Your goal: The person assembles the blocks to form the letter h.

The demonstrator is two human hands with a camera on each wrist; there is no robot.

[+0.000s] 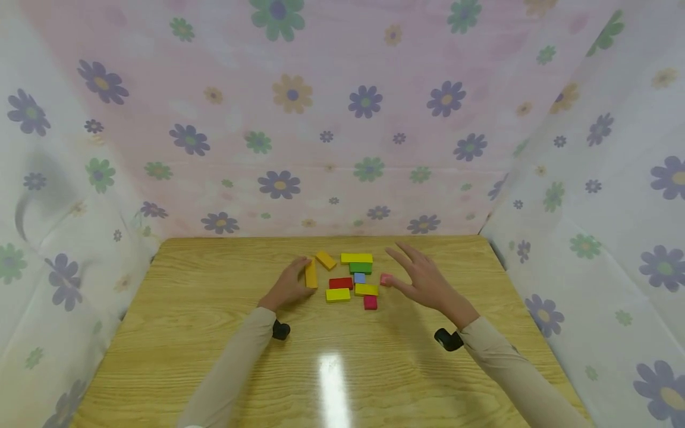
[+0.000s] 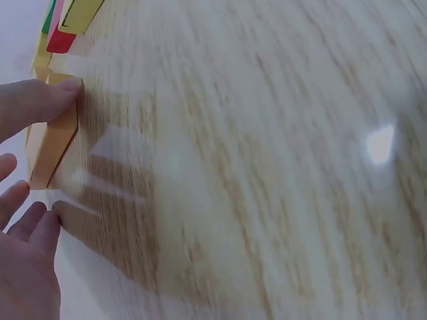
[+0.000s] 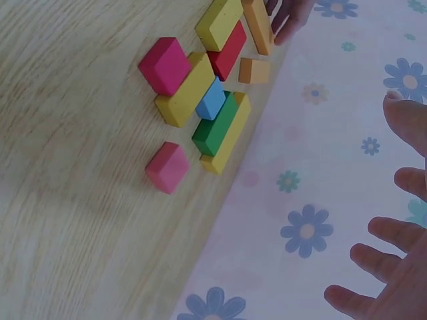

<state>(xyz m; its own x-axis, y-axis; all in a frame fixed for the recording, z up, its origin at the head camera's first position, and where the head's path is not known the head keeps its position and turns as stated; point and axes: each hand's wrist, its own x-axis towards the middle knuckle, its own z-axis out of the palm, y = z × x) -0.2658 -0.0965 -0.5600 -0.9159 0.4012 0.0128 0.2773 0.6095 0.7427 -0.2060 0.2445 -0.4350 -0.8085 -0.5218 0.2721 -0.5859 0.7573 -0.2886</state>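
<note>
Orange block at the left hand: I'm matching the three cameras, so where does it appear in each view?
Head: the orange block is below and a little left of the picture's centre.
Left wrist: the orange block is near the left edge, in the upper half, partly behind the thumb.
Right wrist: the orange block is at the top edge, right of centre.
Shared landmark: the left hand, beside it in every view.

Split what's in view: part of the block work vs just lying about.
Likely in the job:
- long orange block, held by the left hand
- pink block, nearest the right hand
- probably also: short orange block, green block, blue block, red block, crimson block, three yellow blocks

Just there, as setup:
- table
- floral cloth
- wrist cameras
</note>
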